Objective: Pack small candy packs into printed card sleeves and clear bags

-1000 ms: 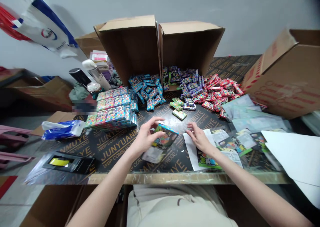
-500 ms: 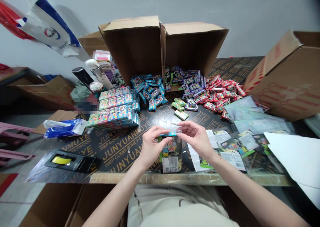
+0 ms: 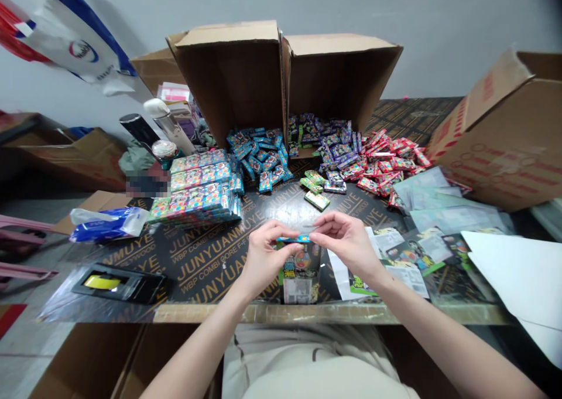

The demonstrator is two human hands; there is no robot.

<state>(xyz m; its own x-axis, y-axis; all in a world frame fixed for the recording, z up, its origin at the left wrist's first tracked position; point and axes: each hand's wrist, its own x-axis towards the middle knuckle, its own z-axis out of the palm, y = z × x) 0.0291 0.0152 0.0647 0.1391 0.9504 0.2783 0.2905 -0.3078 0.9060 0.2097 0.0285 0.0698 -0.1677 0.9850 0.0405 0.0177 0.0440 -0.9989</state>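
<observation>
My left hand (image 3: 263,253) grips the top left of a colourful card packet (image 3: 300,271) held upright just above the table's front edge. My right hand (image 3: 345,241) pinches the packet's clear top flap from the right, fingertips almost meeting those of the left hand. A white sheet (image 3: 340,264) and printed card sleeves (image 3: 410,252) lie directly under and right of the right hand.
Two open cartons (image 3: 246,82) lie on their sides at the back, spilling blue (image 3: 261,159), purple (image 3: 333,147) and red packets (image 3: 386,159). Stacked display boxes (image 3: 197,191) sit left. A tape dispenser (image 3: 116,283), bottles (image 3: 169,126) and a large carton (image 3: 504,135) surround.
The left hand turned the packet from tilted to upright, and the right hand left the white sheet and pinched the packet's top. Over the last half second little has moved.
</observation>
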